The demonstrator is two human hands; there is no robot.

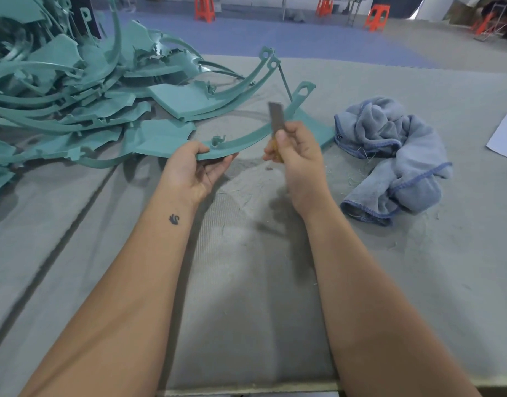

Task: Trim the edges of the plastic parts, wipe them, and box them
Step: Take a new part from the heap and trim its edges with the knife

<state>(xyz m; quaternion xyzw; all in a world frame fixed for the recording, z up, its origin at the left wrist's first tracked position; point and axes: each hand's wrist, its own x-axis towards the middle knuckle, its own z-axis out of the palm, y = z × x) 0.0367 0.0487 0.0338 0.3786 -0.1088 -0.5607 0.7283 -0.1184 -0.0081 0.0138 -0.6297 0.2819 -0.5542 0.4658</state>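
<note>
Nearest the camera, two bare forearms reach out over a grey cloth-covered table (246, 282). At mid-table the left hand (193, 170) is turned palm up, thumb on top and fingers curled underneath, gripping the near end of a curved teal plastic part (246, 140). That part arcs away to the right, its far end with a cut-out tab raised above the table. Just beside it, the right hand (296, 156) is closed round the yellow handle of a knife (276, 124), thumb pressed on the front, with the grey blade pointing up and slightly blurred; the blade stands in front of the part, and whether it touches cannot be told. To the right of the hands lies a crumpled blue towel (395, 156), with a white sheet of paper (504, 136) at the right edge. Farther left, a heap of teal parts (74, 96) covers the table. Beyond the table, orange stools (377, 17) stand on a blue-grey floor.
</note>
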